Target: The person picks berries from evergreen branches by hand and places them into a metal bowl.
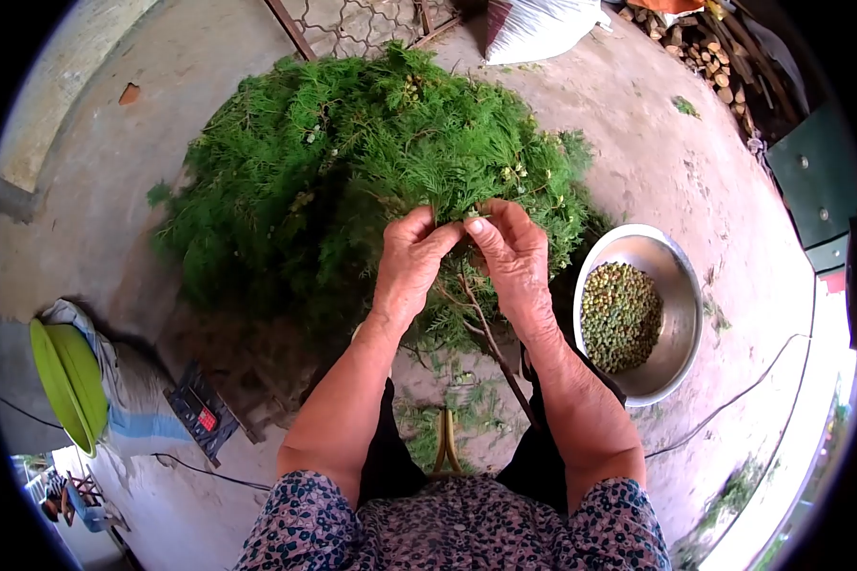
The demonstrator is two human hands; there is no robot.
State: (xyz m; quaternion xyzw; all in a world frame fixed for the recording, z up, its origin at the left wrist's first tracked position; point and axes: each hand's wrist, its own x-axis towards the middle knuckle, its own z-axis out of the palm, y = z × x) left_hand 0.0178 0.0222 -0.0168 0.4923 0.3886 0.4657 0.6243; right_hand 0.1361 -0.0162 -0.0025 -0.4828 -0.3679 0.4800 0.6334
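A green basin (71,385) sits left of a large heap of leafy green branches (257,190) on a concrete floor. At the heap's near edge, the left hand (411,257) and the right hand (512,252) meet, thumbs and fingers pinched together on a sprig (465,211). A bare brown stem (490,338) slants down between the forearms. Right of the heap, a metal bowl (678,328) holds small green-brown cones (621,314).
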